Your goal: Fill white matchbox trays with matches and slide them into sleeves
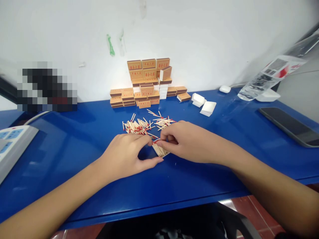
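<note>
A small white tray filled with red-tipped matches (160,150) lies on the blue table between my hands. My left hand (128,153) is curved around its left side, fingertips at the top corner and thumb at the bottom corner, gripping it. My right hand (185,141) is at the tray's upper right, with thumb and index finger pinched together over the match heads; what is between them is too small to make out. Just beyond are two loose heaps of matches, a larger left heap (137,126) and a smaller right heap (163,122).
Several matchboxes (149,74) are stacked against the wall. Folded white papers (208,108) lie right of them. Farther right are a white earbud case (224,89), a tilted water bottle (261,79) and a phone (290,126). A power strip (15,142) lies at the left.
</note>
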{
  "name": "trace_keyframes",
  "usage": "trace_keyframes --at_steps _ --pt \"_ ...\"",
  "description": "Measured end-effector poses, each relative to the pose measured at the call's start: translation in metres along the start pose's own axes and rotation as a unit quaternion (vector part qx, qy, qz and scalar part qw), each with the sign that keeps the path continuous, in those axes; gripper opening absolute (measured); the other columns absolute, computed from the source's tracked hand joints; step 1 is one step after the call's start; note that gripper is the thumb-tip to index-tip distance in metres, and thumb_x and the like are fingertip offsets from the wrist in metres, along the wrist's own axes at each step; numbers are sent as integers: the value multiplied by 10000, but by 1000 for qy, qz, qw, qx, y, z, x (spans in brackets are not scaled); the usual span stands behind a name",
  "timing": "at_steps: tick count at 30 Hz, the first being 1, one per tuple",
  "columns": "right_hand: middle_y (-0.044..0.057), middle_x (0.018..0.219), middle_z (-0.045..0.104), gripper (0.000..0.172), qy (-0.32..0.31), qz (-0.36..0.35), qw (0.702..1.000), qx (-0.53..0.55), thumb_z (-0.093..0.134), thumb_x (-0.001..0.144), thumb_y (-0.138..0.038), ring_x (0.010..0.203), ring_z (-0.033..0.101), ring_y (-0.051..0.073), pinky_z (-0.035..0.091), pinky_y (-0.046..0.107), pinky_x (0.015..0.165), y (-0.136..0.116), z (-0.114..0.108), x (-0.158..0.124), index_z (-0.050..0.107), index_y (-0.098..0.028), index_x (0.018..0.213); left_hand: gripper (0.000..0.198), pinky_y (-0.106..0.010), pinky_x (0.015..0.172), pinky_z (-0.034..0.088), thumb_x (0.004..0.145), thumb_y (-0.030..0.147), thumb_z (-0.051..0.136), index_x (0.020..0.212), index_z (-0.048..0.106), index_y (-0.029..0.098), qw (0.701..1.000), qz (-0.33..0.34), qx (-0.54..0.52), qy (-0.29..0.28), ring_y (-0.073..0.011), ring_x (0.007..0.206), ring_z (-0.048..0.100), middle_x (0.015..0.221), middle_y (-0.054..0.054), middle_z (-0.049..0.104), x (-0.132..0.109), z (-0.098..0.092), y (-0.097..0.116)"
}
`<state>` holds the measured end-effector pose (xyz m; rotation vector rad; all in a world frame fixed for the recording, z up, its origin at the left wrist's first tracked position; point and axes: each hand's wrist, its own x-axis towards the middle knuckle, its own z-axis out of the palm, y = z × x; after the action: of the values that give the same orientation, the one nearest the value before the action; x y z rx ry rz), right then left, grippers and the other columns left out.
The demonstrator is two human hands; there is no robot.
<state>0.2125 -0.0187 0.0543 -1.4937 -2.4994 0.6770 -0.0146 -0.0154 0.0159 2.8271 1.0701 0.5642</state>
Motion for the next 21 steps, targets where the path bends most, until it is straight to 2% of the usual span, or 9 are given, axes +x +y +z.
trace_keyframes --at_steps 4,8,11,14,21 --pt "-2 720 631 198 33 23 999 -29 591 958 -246 622 478 133 288 311 608 2 -4 1 632 -207 769 394 -266 519 359 873 579 757 894 667 196 1000 -2 4 4 -132 498 536 580 61 525 0 0 1" --pt "16 787 672 135 18 24 998 -58 585 982 -281 658 523 154 295 315 616 8 -6 0 656 -210 892 414 -269 524 390 862 533 778 1053 681 178 1000 -12 -6 10 -138 508 554 623 63 544 1 -1 2" --pt "19 838 698 115 -12 -5 999 -46 575 998 -293 680 548 158 314 308 622 12 -6 -2 652 -215 963 444 -276 540 417 863 505 775 1147 689 174 1000 -10 -8 4 -146 528 575 646 57 568 1 -1 2" --pt "19 876 712 105 -10 -25 999 -43 563 1002 -275 695 567 160 321 304 628 13 -5 -3 652 -223 979 366 -278 554 429 879 462 756 1122 715 191 1000 0 -12 3 -147 548 588 657 48 593 0 -1 2" --pt "20 904 722 114 -19 -21 998 -60 603 992 -323 704 583 164 321 301 626 12 -8 -4 654 -223 1010 286 -285 614 476 933 355 680 1171 724 203 1000 17 -22 6 -142 623 621 793 18 675 -1 -3 0"
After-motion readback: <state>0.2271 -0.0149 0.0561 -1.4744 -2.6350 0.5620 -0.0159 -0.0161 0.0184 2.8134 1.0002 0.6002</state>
